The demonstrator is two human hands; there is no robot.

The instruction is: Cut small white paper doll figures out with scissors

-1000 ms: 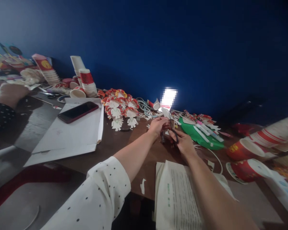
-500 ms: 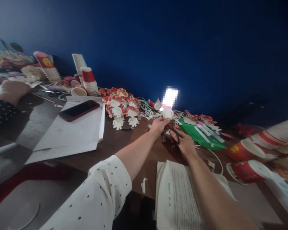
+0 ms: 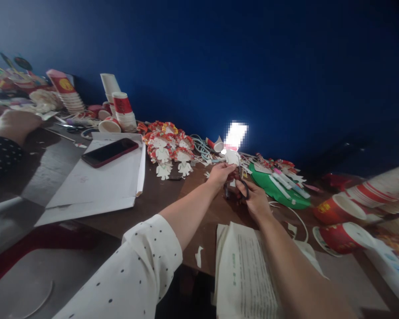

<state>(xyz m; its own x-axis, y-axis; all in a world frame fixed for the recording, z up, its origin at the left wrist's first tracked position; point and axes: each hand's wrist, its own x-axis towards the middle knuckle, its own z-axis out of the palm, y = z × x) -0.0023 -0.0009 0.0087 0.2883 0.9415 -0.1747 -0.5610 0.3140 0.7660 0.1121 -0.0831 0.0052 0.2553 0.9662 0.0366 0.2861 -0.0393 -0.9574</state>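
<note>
Near the middle of the table, my left hand pinches a small white paper cutout by its lower edge. Closed round the dark handles of a pair of scissors is my right hand. The blades point up toward the paper, close to my left fingertips; whether they touch it I cannot make out. To the left lies a pile of paper dolls with red and orange patterned hair. A lit phone screen, blurred out, stands just behind the cutout.
A black phone rests on a white box. Stacked paper cups stand at the back left; red cups lie at the right. Markers lie on a green sheet. An open book is in front. Another person's hand is far left.
The white cutout is tilted slightly differently in my left hand. My hands and the scissors stay in nearly the same place.
</note>
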